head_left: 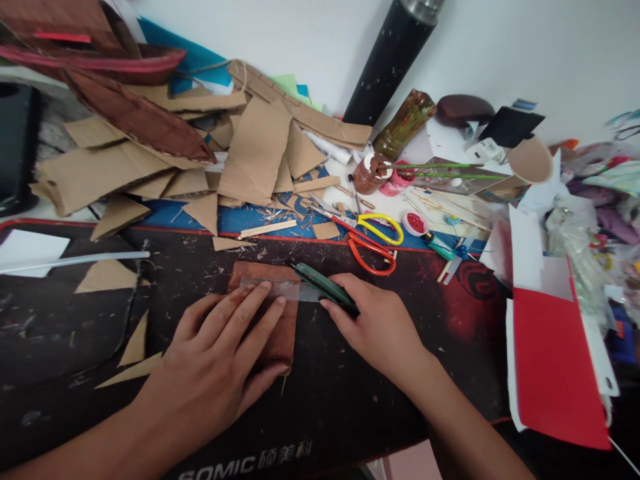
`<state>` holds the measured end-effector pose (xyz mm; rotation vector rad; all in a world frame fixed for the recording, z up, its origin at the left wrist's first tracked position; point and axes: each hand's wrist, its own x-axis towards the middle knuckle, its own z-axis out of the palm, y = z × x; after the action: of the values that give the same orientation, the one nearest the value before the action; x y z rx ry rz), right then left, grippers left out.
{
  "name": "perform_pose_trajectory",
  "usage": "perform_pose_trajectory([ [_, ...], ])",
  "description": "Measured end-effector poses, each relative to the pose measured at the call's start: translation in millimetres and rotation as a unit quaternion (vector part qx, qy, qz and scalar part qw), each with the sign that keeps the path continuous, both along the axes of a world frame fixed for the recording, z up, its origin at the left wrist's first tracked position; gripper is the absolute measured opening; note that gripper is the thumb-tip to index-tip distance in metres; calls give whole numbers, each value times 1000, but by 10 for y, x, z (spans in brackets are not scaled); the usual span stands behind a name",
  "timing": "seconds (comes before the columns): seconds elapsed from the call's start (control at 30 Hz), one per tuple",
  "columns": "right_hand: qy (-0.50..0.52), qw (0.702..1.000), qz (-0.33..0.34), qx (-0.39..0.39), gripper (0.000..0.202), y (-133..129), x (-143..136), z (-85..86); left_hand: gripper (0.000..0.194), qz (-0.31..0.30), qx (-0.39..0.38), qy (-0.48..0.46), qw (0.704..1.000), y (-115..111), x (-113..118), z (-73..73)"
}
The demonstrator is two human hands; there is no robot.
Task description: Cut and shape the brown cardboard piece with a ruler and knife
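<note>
My left hand [220, 347] lies flat with fingers spread, pressing a clear ruler [306, 292] onto a brown-painted piece of cardboard [280, 337]. The ruler runs across the upper part of that piece and sticks out past its right edge. In my right hand [377, 320] is a dark green utility knife [327, 287], gripped between thumb and fingers. Its tip points up and left, over the cardboard's upper right corner, just above the ruler. Whether the blade touches the cardboard I cannot tell.
Scissors [373, 253] with red and yellow handles lie beyond my right hand. Cardboard scraps [255, 150] and a brown cardboard boat hull [140, 113] pile up at the back left. Paint jars [373, 175] stand behind. Red paper [560, 367] lies right, on the dark mat's [350, 400] edge.
</note>
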<state>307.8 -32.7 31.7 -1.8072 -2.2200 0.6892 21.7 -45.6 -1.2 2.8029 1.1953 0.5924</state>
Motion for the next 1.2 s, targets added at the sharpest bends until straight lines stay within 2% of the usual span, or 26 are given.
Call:
perform_pose_trajectory([
  [0.73,-36,999,10,-24,21,36,-21,67,58,-25,24,17,999,42,-2,24],
  [0.87,-35,999,16,-21,22,39,-16,44,58,-11,5,11,1000,26,7,28],
  [1.03,-32,999,14,-27,22,43,-13,46,60,-27,18,17,999,33,-9,22],
  [1.2,-33,999,13,-36,23,44,-14,61,63,-2,-19,0,1000,3,11,5],
])
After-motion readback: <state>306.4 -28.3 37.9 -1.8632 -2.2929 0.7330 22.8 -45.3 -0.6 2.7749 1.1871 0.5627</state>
